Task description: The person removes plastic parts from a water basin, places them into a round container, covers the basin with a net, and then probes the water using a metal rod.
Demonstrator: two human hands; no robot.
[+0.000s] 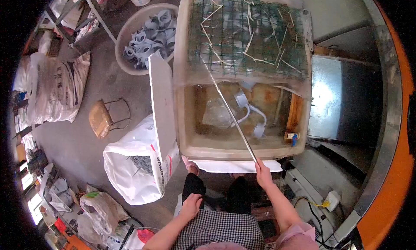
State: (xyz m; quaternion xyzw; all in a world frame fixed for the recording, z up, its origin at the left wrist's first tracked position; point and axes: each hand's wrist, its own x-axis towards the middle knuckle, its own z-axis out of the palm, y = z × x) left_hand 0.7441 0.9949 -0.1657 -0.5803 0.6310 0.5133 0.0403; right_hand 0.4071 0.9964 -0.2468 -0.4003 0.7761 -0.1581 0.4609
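Observation:
My right hand (264, 174) is closed around the near end of a long thin metal rod (234, 118). The rod slants away to the left across a large tub (183, 133), its far end over the green wire mesh (234, 42). In the tub's front part lie a grey plastic piece with curved arms (249, 107) and a clear plastic bag (216, 113), apparently in water. My left hand (192, 206) rests on my thigh, holding nothing, fingers laid over the dark trouser leg.
Thin pale strips lie on the mesh. At the back left stands a round basin (121, 55) of grey plastic pieces. A white sack (119, 172), a white board (161, 103) and a small stool (100, 119) are left of the tub. A machine (342, 103) stands at right.

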